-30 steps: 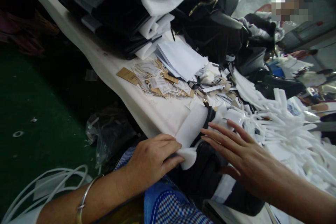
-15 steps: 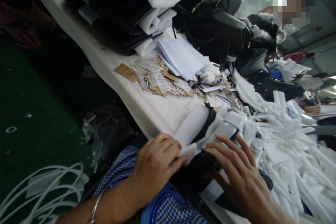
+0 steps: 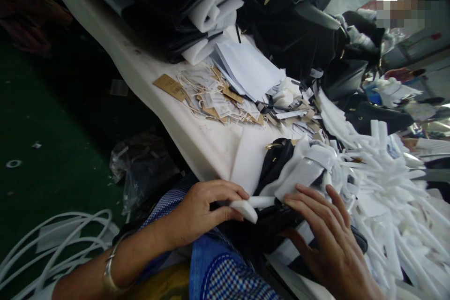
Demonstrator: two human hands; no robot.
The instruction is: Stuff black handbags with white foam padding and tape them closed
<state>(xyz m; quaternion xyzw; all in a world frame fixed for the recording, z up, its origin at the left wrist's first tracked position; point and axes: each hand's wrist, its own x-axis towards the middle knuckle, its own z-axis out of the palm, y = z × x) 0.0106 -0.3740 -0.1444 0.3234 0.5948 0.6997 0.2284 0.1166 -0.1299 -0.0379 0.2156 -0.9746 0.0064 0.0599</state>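
Observation:
My left hand (image 3: 211, 204) pinches the end of a white foam strip (image 3: 249, 212) between thumb and fingers. The strip runs to the right along the edge of a black bag (image 3: 262, 225) at the table's near edge. Over that bag lies my right hand (image 3: 325, 232), fingers on top and thumb lower down against it, gripping its side. White padding and a clear-wrapped part (image 3: 312, 171) sit just beyond my right fingertips. A white foam sheet (image 3: 246, 159) and black material with a gold zip (image 3: 277, 159) lie behind the strip.
Tags with strings (image 3: 214, 96), white papers (image 3: 249, 70) and stacked black bags (image 3: 151, 14) cover the table farther back. White foam strips (image 3: 390, 206) are heaped at right. On the green floor lie a plastic bag (image 3: 140, 173) and white tubing (image 3: 70, 248). A person (image 3: 404, 9) is in the background.
My left hand has shifted slightly left and turned, drawing the foam strip's end out so more of it shows. The right hand has moved little and stays on the bag.

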